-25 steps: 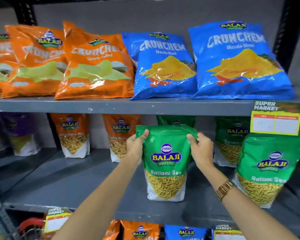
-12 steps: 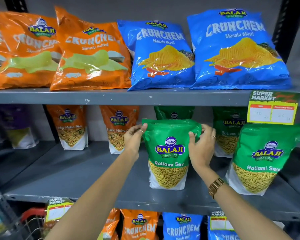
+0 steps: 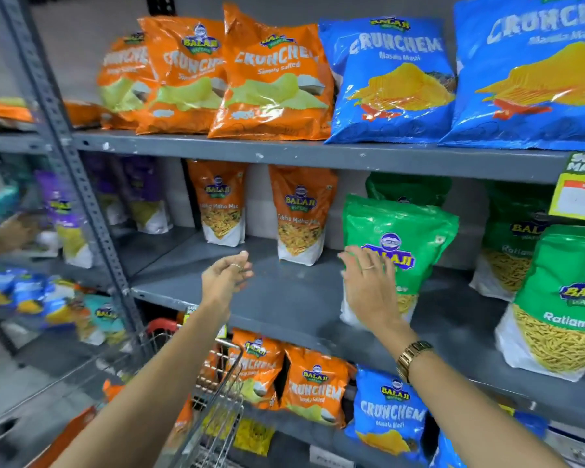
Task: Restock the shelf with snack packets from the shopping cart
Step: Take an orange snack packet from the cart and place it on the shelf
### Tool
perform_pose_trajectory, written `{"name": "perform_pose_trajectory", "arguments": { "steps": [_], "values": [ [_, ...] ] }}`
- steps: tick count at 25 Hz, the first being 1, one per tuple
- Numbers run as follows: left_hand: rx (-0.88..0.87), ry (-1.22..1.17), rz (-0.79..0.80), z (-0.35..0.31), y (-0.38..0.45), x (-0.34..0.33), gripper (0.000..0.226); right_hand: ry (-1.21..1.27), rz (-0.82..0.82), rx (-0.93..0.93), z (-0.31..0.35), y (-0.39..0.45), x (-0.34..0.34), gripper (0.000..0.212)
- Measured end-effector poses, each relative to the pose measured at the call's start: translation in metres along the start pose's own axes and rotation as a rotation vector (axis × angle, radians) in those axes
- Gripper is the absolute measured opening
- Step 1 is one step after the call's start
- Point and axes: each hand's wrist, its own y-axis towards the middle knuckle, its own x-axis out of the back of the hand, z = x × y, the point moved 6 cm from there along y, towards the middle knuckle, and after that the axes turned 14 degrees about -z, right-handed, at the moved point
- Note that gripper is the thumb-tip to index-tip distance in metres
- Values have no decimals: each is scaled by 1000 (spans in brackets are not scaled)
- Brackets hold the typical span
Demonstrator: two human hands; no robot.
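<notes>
Now our view has swung left toward the shopping cart (image 3: 213, 393), the green Ratlami Sev packet (image 3: 399, 244) stands released on the middle shelf (image 3: 284, 298), and our right hand (image 3: 368, 292) and left hand (image 3: 227, 278) are open, empty, free to fetch another.

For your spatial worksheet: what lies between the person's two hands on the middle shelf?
In the head view, only bare grey shelf lies between the left hand and right hand.

Green packet (image 3: 399, 238), orange packets (image 3: 271, 79), blue packets (image 3: 395, 79), grey shelf (image 3: 284, 298).
</notes>
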Motion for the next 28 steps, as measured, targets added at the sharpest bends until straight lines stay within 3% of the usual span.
{"name": "perform_pose_trajectory", "arguments": {
  "steps": [9, 12, 14, 20, 25, 28],
  "values": [
    [-19, 176, -331, 30, 11, 177, 23, 389, 393, 94, 151, -45, -50, 36],
    [-19, 312, -364, 48, 29, 224, 21, 462, 495, 160, 199, -61, -78, 32],
    [11, 443, -340, 64, 44, 247, 2, 532, 598, 175, 227, -74, -103, 27],
    [-75, 994, -156, 115, 93, 289, 31, 589, 967, 78, 296, -133, -177, 33],
    [-104, 1509, 45, 171, 130, 308, 64, 499, 1279, -5, 323, -196, -220, 50],
    [-144, 1635, 142, 192, 145, 310, 60, 432, 1329, 23, 330, -215, -232, 46]
  ]
}}
